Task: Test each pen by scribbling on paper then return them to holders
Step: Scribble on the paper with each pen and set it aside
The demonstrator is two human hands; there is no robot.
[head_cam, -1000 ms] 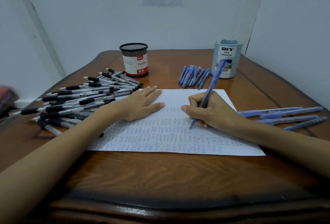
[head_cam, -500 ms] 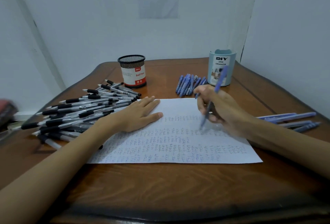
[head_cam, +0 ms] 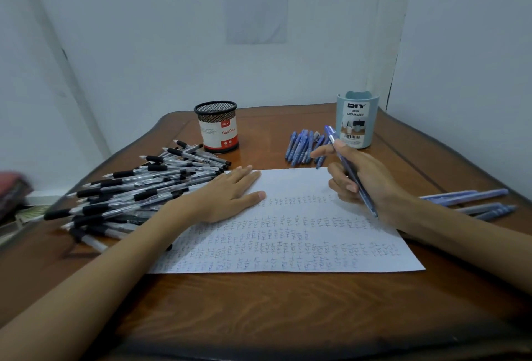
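Right hand (head_cam: 377, 180) grips blue pen (head_cam: 354, 177) near holder (head_cam: 357, 121) (labelled "DIY DESK ORGANIZER").

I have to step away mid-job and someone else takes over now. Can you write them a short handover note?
Left hand rests flat on the paper.
Right hand grips a blue pen above the paper's far right part.
Black pens lie piled left of the paper, near the mesh holder; blue pens lie beside the blue organizer, more blue pens on the table right of the paper.
Done: rows of scribbles cover most of the paper.
Left: no pens stick out of either holder, so all need returning. Which piles are tested cannot be told.
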